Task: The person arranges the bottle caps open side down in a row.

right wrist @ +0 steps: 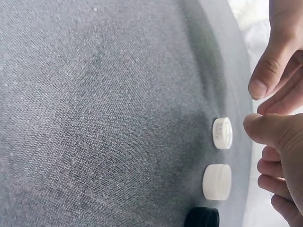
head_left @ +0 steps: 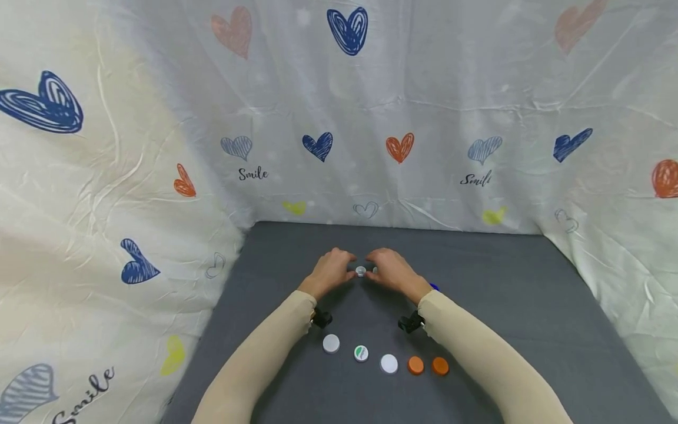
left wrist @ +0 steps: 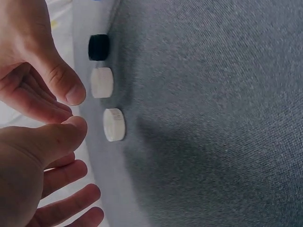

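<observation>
My left hand (head_left: pixel 331 272) and right hand (head_left: pixel 393 271) face each other over the far part of the dark table, fingers loosely bent, holding nothing that I can see. Between them in the head view lies a small white bottle cap (head_left: pixel 361 271). A second white cap (head_left: pixel 375 270) sits partly behind the right hand. From the left wrist, the white cap (left wrist: pixel 114 125), the taller white cap (left wrist: pixel 102 82) and a black cap (left wrist: pixel 99 47) stand in a row beyond the fingertips, apart from them. The right wrist view also has the black cap (right wrist: pixel 202 217), cut by the frame edge.
Nearer the body, a row of caps lies on the grey cloth (head_left: pixel 519 306): a white cap (head_left: pixel 331 343), a white-and-green cap (head_left: pixel 361 353), another white cap (head_left: pixel 389 364) and two orange caps (head_left: pixel 415 365). A blue cap (head_left: pixel 434 287) shows beside the right wrist. Heart-printed curtains surround the table.
</observation>
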The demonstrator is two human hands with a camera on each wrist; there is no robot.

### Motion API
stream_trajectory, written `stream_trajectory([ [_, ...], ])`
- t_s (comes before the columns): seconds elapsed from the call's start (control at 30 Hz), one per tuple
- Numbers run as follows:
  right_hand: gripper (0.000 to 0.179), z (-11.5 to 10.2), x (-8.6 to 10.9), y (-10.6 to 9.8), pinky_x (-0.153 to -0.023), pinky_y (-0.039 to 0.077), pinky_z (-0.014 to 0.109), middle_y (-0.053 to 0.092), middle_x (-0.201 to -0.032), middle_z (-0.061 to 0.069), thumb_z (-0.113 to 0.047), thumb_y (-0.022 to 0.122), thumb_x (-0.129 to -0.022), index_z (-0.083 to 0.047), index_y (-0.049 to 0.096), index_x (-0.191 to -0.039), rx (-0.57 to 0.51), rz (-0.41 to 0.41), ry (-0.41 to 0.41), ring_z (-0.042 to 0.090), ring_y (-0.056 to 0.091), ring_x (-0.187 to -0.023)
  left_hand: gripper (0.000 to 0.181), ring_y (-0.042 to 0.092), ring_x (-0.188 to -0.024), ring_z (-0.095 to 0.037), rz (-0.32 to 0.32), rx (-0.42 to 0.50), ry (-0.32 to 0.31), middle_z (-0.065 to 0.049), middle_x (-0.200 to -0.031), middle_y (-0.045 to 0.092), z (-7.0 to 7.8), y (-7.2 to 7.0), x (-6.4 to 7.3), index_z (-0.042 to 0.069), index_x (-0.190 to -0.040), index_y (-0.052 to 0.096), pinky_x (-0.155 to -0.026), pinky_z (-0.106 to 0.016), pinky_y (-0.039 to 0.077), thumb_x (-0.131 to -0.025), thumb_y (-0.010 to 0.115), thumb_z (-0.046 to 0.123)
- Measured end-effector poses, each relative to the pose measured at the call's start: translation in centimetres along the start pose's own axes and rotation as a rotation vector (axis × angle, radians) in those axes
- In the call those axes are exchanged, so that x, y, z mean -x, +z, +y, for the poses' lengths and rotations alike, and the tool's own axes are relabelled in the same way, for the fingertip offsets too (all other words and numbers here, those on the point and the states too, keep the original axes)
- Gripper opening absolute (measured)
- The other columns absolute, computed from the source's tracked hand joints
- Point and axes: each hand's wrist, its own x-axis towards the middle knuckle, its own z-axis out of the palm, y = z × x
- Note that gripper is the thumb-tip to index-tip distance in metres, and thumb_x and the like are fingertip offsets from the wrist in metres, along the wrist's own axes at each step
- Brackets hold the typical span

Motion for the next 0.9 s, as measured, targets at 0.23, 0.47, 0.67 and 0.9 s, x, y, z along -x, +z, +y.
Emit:
stream_trajectory([
  [0.23, 0.030, 0.1, -0.5, 0.8, -0.089, 0.055, 0.043, 0.074, -0.108, 0.008, -0.025, 0.077, -0.089, -0.007, 0.074, -0.113, 0.003, -0.059, 0.042, 0.025, 0.069, -0.100, 0.038, 0.071, -0.101, -0.024, -0.039, 0.002, -0.050, -0.003, -0.116, 0.073, -0.3, 1.1, -0.8, 0.016, -0.121, 0.074, -0.082, -0.042, 0.059, -0.087, 0.080, 0.032],
  [0.47, 0.020, 0.4, -0.6, 2.1, -0.075, 0.054, 0.042, 0.073, -0.092, 0.005, -0.024, 0.080, -0.087, -0.009, 0.075, -0.098, -0.030, -0.050, 0.065, 0.022, 0.067, -0.083, 0.023, 0.069, -0.082, -0.020, -0.080, 0.000, -0.091, -0.002, -0.096, 0.072, -0.4, 2.2, -1.2, 0.017, -0.105, 0.076, -0.067, -0.040, 0.055, -0.087, 0.080, 0.031],
  [0.67, 0.013, 0.3, -0.6, 2.7, -0.075, 0.054, 0.043, 0.071, -0.088, 0.004, -0.023, 0.078, -0.088, -0.011, 0.073, -0.090, -0.017, -0.057, 0.060, 0.022, 0.066, -0.082, 0.019, 0.069, -0.079, -0.019, -0.087, -0.017, -0.074, -0.002, -0.093, 0.073, -0.5, 2.8, -1.4, 0.018, -0.101, 0.077, -0.065, -0.039, 0.055, -0.088, 0.079, 0.031],
  [0.9, 0.008, 0.4, -0.7, 3.1, -0.079, 0.054, 0.043, 0.072, -0.091, 0.003, -0.021, 0.077, -0.089, -0.014, 0.074, -0.086, 0.011, -0.039, 0.040, 0.023, 0.068, -0.086, 0.012, 0.070, -0.080, -0.021, -0.063, -0.036, -0.055, -0.002, -0.093, 0.074, -0.3, 2.9, -1.4, 0.019, -0.096, 0.078, -0.067, -0.041, 0.057, -0.091, 0.076, 0.030],
])
